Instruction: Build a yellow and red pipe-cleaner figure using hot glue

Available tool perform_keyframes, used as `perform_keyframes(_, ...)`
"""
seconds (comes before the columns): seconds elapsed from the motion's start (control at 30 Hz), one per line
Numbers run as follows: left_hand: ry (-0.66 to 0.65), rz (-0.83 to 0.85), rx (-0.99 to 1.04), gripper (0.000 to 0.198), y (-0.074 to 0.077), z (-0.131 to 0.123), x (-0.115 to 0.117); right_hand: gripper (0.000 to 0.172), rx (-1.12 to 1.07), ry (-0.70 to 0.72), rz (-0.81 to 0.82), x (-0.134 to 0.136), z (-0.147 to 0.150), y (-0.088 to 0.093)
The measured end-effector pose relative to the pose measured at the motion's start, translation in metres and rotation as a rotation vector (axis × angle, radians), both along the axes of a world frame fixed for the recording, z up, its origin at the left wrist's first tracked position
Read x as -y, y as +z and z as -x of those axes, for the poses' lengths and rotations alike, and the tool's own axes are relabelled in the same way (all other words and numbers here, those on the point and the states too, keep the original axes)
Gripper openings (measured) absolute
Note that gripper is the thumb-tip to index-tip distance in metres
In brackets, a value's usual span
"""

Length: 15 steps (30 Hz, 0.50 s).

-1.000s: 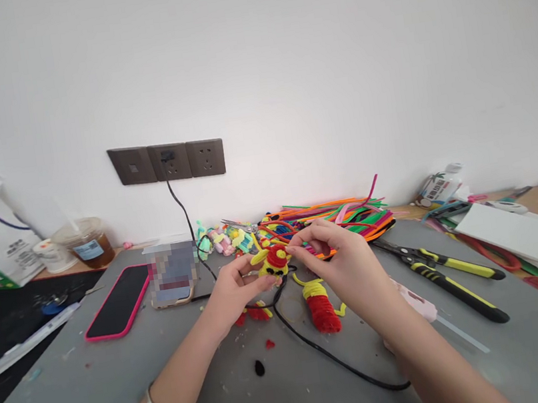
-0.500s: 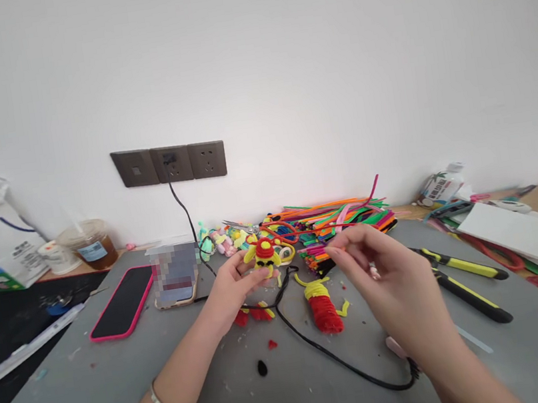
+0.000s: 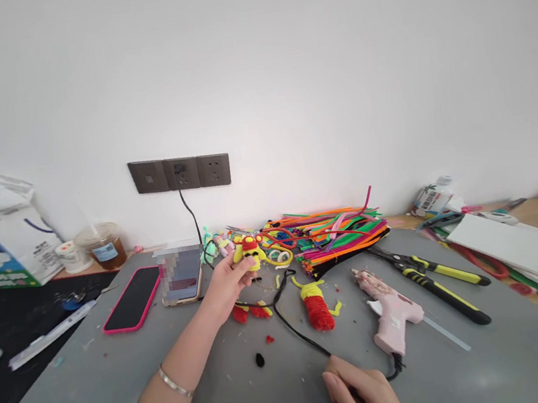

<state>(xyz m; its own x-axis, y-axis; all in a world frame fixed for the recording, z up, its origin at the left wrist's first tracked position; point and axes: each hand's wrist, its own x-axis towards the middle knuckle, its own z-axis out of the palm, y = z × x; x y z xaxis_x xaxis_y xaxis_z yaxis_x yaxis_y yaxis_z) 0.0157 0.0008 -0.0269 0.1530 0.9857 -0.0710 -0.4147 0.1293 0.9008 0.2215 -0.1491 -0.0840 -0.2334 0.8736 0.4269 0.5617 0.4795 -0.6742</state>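
My left hand (image 3: 226,287) is closed round a small pipe-cleaner figure head (image 3: 250,251), yellow with a red top and dark eyes. My right hand (image 3: 362,389) is low in the view with its fingers curled, close to the black cord (image 3: 304,336); what it holds, if anything, is hidden. Between and beyond the hands lies a red and yellow wound pipe-cleaner body (image 3: 317,310) with thin yellow limbs. Red and yellow pieces (image 3: 251,312) lie under my left hand. Nearer me are a black oval piece (image 3: 260,360) and a tiny red bit (image 3: 269,339).
A pink glue gun (image 3: 392,318) lies to the right, near yellow-and-black pliers (image 3: 429,278). Behind are bundled pipe cleaners (image 3: 339,235). Two phones (image 3: 132,301) lie left, with a drink cup (image 3: 104,247) beyond. White sheets (image 3: 530,257) sit at the right.
My right hand has moved from beside the pipe cleaners down toward me, uncovering the glue gun. My left hand still holds the figure head, slightly lower and further left. The view has shifted slightly.
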Motion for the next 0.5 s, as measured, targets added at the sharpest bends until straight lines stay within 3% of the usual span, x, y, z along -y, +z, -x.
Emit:
perform_keyframes(0.2,0.049,-0.012,-0.007,0.039,0.0008,0.0054,-0.0039,0.042,-0.041,-0.009,0.056,0.0004,0.0040,0.0132)
perform_keyframes(0.5,-0.033,-0.120,-0.117,0.043,-0.0027,-0.0042,0.0033,0.042,-0.173,-0.055,0.101,0.0034,0.0005,0.0046)
